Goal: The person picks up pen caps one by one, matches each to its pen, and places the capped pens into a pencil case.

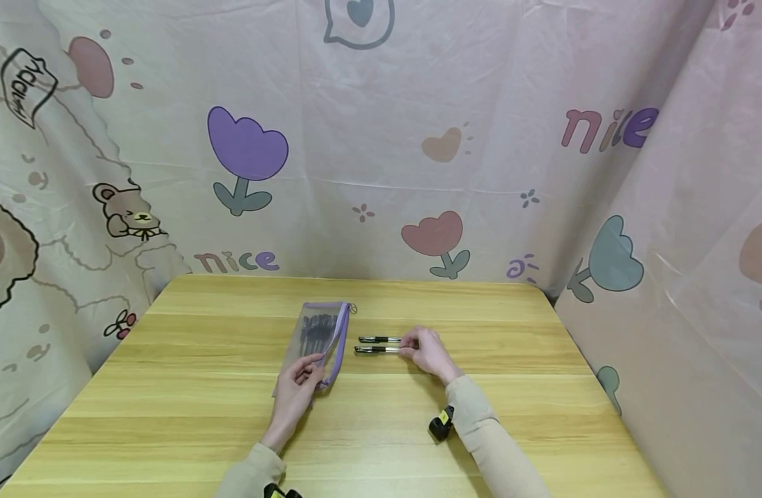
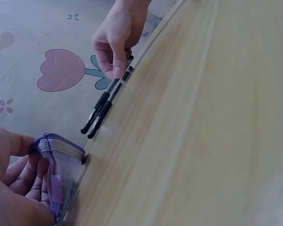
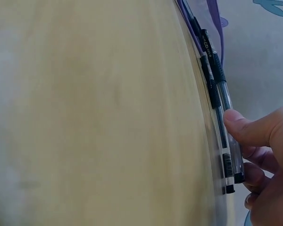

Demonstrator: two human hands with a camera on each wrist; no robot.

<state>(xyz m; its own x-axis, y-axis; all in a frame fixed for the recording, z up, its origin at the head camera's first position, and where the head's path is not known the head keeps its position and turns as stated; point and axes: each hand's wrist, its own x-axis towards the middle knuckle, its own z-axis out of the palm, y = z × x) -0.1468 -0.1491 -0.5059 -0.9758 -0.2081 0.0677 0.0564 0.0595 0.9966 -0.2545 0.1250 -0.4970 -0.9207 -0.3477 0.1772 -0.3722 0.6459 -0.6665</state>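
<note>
Two pens (image 1: pixel 378 344) lie side by side on the wooden surface (image 1: pixel 542 415), parallel, near its middle, and the right hand (image 1: pixel 425 351) is on them now, thumb and fingertips pinching their right-hand ends. The right wrist view shows the thumb (image 3: pixel 245 128) pressing on the clear barrel of one pen, with the black grips pointing away toward the pouch. Just left of the pens sits a see-through pencil case (image 1: pixel 317 339) with purple edging, more dark pens showing inside it. The left hand (image 1: pixel 295 394) holds the near end of that case, fingers curled round its edge, and the left wrist view shows the purple zip end between thumb and fingers. Pale, straight-grained boards make up the surface. All round it hangs a pinkish cloth backdrop (image 1: pixel 381 138) printed with tulips, hearts, a bear and the word "nice".
</note>
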